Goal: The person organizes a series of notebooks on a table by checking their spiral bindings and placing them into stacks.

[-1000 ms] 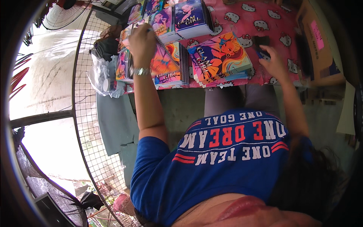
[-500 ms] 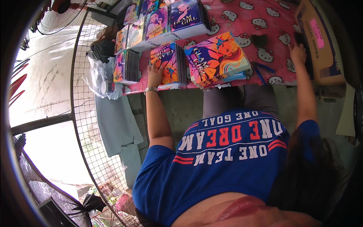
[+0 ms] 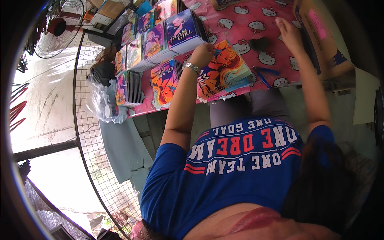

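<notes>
My left hand [image 3: 202, 55], with a metal watch at its wrist, is over the far left corner of a stack of notebooks [image 3: 228, 70] with bright orange and purple covers. Its fingers are curled in, and I cannot see what is in them, if anything. Left of that forearm stands another stack of notebooks [image 3: 163, 85], its bindings facing right. Beyond the hand are rows of stacked notebooks [image 3: 182, 30]. My right hand [image 3: 289, 34] is raised on the right, fingers stretched out and holding nothing visible, near a brown carton [image 3: 320, 40].
A pink patterned cover [image 3: 236, 30] lies over the table. Blue scissors or a similar blue tool [image 3: 264, 75] rest by the near edge, with a dark pad [image 3: 260, 43] beyond. A clear plastic bag [image 3: 99, 102] hangs at the left corner, beside wire mesh. A fan [image 3: 60, 28] stands far left.
My left hand has left the left-hand notebook stack and moved right to the wider stack, its fingers now curled. My right hand has shifted left and farther away. The whole view has tilted slightly.
</notes>
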`<state>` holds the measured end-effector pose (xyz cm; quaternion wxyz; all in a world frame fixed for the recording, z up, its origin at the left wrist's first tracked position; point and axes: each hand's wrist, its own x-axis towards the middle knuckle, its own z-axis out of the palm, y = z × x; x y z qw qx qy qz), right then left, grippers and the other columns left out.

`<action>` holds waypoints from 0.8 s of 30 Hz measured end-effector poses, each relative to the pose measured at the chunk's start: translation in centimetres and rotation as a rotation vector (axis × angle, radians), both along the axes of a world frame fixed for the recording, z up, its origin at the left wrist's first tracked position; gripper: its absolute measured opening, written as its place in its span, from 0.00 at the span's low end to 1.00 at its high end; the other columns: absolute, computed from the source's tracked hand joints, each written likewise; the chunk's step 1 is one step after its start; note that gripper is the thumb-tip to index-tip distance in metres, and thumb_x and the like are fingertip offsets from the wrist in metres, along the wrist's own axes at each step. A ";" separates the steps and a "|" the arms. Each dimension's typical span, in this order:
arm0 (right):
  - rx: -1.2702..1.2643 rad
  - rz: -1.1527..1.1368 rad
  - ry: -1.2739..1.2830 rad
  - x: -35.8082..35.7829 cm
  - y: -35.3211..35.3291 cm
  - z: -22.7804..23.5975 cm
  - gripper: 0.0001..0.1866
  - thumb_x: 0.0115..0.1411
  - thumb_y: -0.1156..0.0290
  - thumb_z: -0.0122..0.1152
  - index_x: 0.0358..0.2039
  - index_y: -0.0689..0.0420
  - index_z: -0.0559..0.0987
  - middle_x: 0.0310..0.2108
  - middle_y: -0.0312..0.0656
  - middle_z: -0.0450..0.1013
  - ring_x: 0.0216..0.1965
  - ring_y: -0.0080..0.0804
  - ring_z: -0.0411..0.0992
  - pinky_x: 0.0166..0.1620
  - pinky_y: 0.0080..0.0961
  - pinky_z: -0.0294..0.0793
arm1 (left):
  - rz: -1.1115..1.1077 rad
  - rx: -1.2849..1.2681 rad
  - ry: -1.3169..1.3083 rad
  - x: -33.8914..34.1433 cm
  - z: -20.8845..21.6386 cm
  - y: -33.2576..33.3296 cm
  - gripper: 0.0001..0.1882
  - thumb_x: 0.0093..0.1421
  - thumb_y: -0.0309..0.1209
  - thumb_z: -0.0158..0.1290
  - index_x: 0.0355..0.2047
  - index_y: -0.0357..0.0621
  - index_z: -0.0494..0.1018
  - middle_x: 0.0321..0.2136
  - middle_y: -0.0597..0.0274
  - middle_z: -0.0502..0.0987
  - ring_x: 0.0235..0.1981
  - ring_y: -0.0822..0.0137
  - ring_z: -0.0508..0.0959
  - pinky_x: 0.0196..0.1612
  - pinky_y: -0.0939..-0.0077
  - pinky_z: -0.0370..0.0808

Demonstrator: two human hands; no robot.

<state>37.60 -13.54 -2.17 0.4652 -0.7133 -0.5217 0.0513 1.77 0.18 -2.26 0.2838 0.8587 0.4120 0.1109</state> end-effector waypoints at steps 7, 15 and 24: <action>0.068 0.402 0.143 -7.3 -3.5 3.2 0.16 0.69 0.63 0.53 0.53 0.53 0.79 0.36 0.37 0.74 0.32 0.25 0.71 0.39 0.22 0.71 | 0.092 -0.085 -0.206 -0.4 5.6 -1.8 0.12 0.58 0.24 0.57 0.43 0.34 0.76 0.35 0.54 0.82 0.38 0.71 0.80 0.43 0.73 0.76; 0.254 0.669 0.050 -12.2 -4.9 8.2 0.15 0.61 0.78 0.60 0.48 0.53 0.81 0.35 0.36 0.69 0.38 0.28 0.70 0.43 0.24 0.70 | -0.157 0.361 -0.064 -1.1 13.7 -10.8 0.09 0.57 0.25 0.57 0.39 0.41 0.74 0.32 0.56 0.80 0.34 0.59 0.81 0.41 0.65 0.73; 0.167 0.690 0.131 -13.3 -6.3 8.4 0.14 0.60 0.82 0.57 0.46 0.56 0.81 0.38 0.38 0.69 0.41 0.29 0.71 0.43 0.24 0.72 | -0.149 0.593 -0.068 -0.1 12.7 -11.8 0.14 0.55 0.34 0.61 0.41 0.47 0.76 0.32 0.62 0.80 0.37 0.60 0.78 0.45 0.64 0.65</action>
